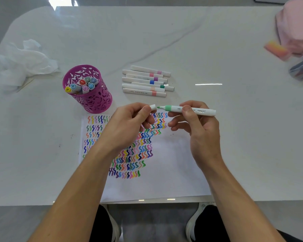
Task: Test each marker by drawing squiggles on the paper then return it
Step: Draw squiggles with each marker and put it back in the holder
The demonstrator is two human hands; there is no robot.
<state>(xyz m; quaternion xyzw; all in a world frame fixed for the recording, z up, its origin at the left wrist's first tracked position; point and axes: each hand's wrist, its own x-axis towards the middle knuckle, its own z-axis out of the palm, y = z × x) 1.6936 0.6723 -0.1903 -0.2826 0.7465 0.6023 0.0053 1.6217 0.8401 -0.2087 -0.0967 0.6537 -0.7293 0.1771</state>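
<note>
With left hand point(128, 123) pinches white cap point(152, 107), with right hand point(198, 123) grips green marker point(175, 108) level, bare tip facing cap just apart, above squiggled paper point(164, 172) beneath both hands, apparently to uncap or recap; cannot tell which.

The left forearm point(77, 186) and right forearm point(234, 189) are bare to the frame's edge; the left hand point(128, 126) and right hand point(201, 130) have short, plain nails. The shoes point(103, 224) are black with white soles.
</note>
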